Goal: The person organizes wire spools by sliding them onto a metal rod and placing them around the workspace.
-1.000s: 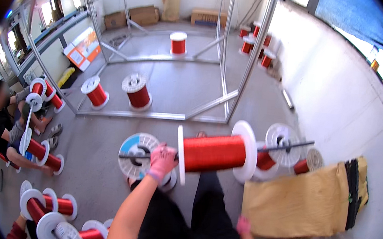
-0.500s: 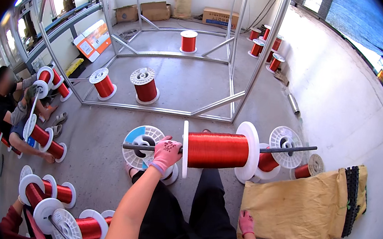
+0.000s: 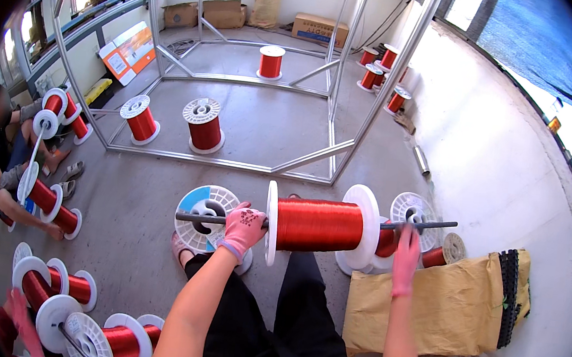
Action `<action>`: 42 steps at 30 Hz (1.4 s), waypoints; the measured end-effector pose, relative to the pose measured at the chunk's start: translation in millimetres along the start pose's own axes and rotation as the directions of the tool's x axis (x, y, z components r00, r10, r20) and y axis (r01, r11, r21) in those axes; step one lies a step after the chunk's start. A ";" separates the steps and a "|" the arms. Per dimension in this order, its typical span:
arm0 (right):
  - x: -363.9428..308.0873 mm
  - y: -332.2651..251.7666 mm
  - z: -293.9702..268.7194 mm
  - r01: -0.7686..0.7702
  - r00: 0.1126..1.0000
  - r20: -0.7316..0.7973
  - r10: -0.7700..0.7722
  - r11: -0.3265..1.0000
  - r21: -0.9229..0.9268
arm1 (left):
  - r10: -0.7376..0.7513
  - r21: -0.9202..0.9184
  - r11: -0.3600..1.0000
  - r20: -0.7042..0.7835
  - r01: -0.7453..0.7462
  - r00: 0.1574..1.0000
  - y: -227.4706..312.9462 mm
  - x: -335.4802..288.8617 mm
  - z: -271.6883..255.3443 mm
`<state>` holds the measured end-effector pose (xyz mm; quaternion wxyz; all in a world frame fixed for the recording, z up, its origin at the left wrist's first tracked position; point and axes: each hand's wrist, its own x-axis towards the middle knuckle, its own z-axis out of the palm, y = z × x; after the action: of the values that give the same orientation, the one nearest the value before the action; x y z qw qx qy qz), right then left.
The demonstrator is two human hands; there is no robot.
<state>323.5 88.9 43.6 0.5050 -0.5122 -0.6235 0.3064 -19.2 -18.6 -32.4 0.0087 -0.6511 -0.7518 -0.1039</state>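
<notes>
A large spool of red wire (image 3: 318, 226) with white flanges hangs on a dark metal rod (image 3: 427, 226) held level in front of me. My left hand (image 3: 243, 226), in a pink glove, grips the rod just left of the spool. My right hand (image 3: 406, 259), also gloved in pink, is raised beside the rod's right part, just below it, fingers up; whether it touches the rod is unclear. Under the left end of the rod lies a spool with a blue and white flange (image 3: 206, 212) on the floor.
A metal frame (image 3: 338, 114) stands ahead with red spools (image 3: 204, 125) inside and around it. More red spools (image 3: 75, 324) lie at lower left. A seated person (image 3: 3, 149) is at the left. A brown sack (image 3: 447, 307) lies at my right, by the white wall.
My right hand has come up from low at my side to the rod's right part. The spool on the rod stays held level.
</notes>
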 end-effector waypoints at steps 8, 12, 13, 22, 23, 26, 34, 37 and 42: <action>95.0 -22.7 95.8 0.159 0.896 0.382 0.225 0.641 -0.751 | 0.017 -0.013 1.000 -0.078 -0.018 0.997 9.1 4.3 0.8; 96.8 -13.6 104.0 0.122 0.841 0.435 0.323 0.669 -0.733 | 0.024 -0.025 0.999 -0.075 -0.026 0.997 3.8 1.0 0.5; 95.7 -24.3 104.8 0.088 0.835 0.419 0.357 0.666 -0.741 | 0.022 -0.058 0.998 -0.110 -0.029 0.994 3.6 0.2 0.3; 94.3 -36.4 100.7 -0.007 0.858 0.357 0.368 0.704 -0.710 | 0.022 -0.142 0.989 -0.155 -0.045 0.988 4.6 6.1 -0.2; 94.1 -33.4 98.2 -0.020 0.855 0.353 0.380 0.704 -0.710 | 0.037 -0.152 0.986 -0.163 -0.062 0.986 5.8 5.6 -0.3; 92.9 -31.7 96.3 -0.056 0.847 0.341 0.409 0.705 -0.707 | 0.045 -0.188 0.980 -0.120 -0.067 0.992 4.9 6.0 1.5; 91.0 -35.9 97.8 -0.075 0.821 0.353 0.449 0.698 -0.712 | 0.057 -0.243 0.966 -0.117 -0.085 0.991 2.9 1.0 -3.6; 89.7 -32.4 91.1 -0.127 0.826 0.337 0.453 0.731 -0.671 | 0.069 -0.243 0.966 -0.105 -0.093 0.992 7.3 -0.4 -7.0; 97.4 -27.2 100.9 -0.038 0.840 0.373 0.393 0.729 -0.684 | 0.058 -0.222 0.973 -0.065 -0.072 0.996 4.2 4.9 -9.5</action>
<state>222.7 187.0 68.4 0.0770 -0.6305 -0.7313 0.2486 -16.9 -14.9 -21.8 -0.0394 -0.6689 -0.7130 -0.2065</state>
